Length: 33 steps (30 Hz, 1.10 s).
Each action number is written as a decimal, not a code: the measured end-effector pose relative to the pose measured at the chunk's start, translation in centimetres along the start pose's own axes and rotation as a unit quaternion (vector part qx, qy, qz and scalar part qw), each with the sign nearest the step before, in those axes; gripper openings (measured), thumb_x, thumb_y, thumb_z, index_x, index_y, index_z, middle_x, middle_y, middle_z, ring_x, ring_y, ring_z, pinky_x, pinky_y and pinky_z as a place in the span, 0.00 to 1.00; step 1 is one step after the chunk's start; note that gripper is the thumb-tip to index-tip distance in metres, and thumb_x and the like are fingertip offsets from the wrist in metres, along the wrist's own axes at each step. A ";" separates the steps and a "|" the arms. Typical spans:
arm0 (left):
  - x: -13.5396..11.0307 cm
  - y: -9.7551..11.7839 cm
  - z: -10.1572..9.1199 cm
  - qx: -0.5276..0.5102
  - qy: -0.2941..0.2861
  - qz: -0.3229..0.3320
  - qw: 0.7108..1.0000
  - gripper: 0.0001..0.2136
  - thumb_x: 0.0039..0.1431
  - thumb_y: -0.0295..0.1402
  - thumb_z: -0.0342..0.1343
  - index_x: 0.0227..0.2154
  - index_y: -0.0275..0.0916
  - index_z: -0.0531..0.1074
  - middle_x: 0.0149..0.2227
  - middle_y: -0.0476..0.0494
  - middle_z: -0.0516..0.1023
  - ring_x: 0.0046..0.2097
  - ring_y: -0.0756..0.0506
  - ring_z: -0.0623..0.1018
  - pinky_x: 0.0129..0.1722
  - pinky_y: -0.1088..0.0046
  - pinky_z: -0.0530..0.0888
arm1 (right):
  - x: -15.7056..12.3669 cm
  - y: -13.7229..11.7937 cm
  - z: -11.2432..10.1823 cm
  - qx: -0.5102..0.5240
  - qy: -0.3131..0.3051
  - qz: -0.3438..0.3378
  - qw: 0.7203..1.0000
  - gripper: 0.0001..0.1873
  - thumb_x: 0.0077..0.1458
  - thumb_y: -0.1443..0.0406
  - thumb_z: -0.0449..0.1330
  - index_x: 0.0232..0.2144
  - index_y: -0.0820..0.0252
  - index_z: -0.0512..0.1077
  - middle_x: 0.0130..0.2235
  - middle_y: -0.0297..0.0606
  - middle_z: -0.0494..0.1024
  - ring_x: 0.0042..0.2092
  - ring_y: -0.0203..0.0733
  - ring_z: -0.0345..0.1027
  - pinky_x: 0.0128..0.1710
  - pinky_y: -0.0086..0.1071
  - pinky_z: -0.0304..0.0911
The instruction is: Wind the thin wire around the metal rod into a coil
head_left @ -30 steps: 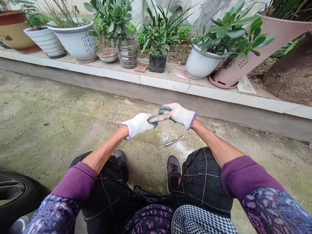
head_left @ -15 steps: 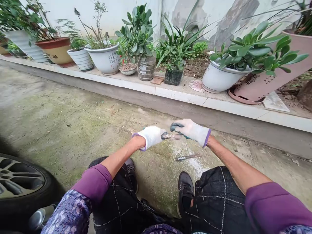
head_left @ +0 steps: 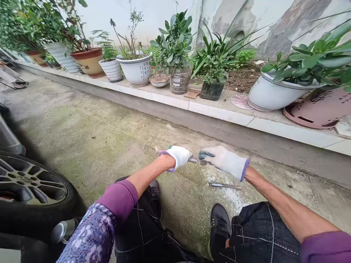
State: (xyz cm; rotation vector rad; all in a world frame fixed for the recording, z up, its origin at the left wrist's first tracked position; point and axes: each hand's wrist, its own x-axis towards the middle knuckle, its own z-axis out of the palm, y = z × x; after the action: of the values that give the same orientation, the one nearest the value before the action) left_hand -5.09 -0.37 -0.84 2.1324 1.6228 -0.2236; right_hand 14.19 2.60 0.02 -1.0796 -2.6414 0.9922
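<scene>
My left hand [head_left: 179, 156], in a white knitted glove with a purple cuff, is closed round a short round rod [head_left: 196, 160]. The rod has a patchy, silvery surface, and its blunt end points right. Close by that end is my right hand [head_left: 225, 160], gloved alike with dark-coated fingertips. Its fingers are curled together; what they hold, if anything, is hidden. Below the hands, a thin dark stick [head_left: 225, 186] with a whitish patch lies on the ground. White powder [head_left: 235, 198] is scattered beside it.
A tiled ledge [head_left: 170, 101] with several potted plants runs across the back, including a white pot [head_left: 137, 71] and a tilted pink pot [head_left: 320, 107]. At left stands a car wheel [head_left: 33, 182] with a metal container [head_left: 61, 231] near it. My shoes [head_left: 220, 223] rest on mossy concrete.
The view has swung left, so everything sits further right in the picture. My right fingers have come closer to the rod's end, and the rod now tilts slightly downward.
</scene>
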 end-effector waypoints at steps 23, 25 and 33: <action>-1.9 2.4 -0.5 -0.010 0.016 0.081 0.997 0.06 0.56 0.28 0.55 0.35 0.37 0.76 0.26 0.43 0.76 0.29 0.44 0.77 0.30 0.70 0.72 | 0.5 4.7 -0.8 0.016 0.086 0.040 0.995 0.15 0.55 0.62 0.50 0.33 0.60 0.76 0.27 0.36 0.75 0.25 0.36 0.62 0.27 0.30 0.58; -2.3 2.5 -1.5 -0.138 0.057 0.091 0.985 0.08 0.58 0.33 0.54 0.34 0.36 0.75 0.26 0.47 0.74 0.27 0.49 0.73 0.26 0.75 0.70 | 0.4 4.9 -1.1 0.029 0.086 0.038 0.995 0.14 0.54 0.63 0.51 0.33 0.61 0.76 0.30 0.37 0.77 0.28 0.37 0.64 0.29 0.30 0.59; 0.0 -0.4 -2.4 -0.158 0.112 -0.030 0.981 0.11 0.57 0.35 0.52 0.38 0.36 0.75 0.27 0.45 0.74 0.25 0.50 0.72 0.26 0.75 0.70 | -0.8 -1.2 0.1 -0.013 0.021 -0.016 1.000 0.15 0.59 0.64 0.51 0.37 0.57 0.78 0.34 0.35 0.79 0.32 0.36 0.67 0.35 0.29 0.60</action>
State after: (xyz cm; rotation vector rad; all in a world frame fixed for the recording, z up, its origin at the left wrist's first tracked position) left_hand -5.80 0.73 1.17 1.9197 1.7156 0.2524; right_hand 14.06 1.40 0.73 -1.0470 -2.6372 0.9208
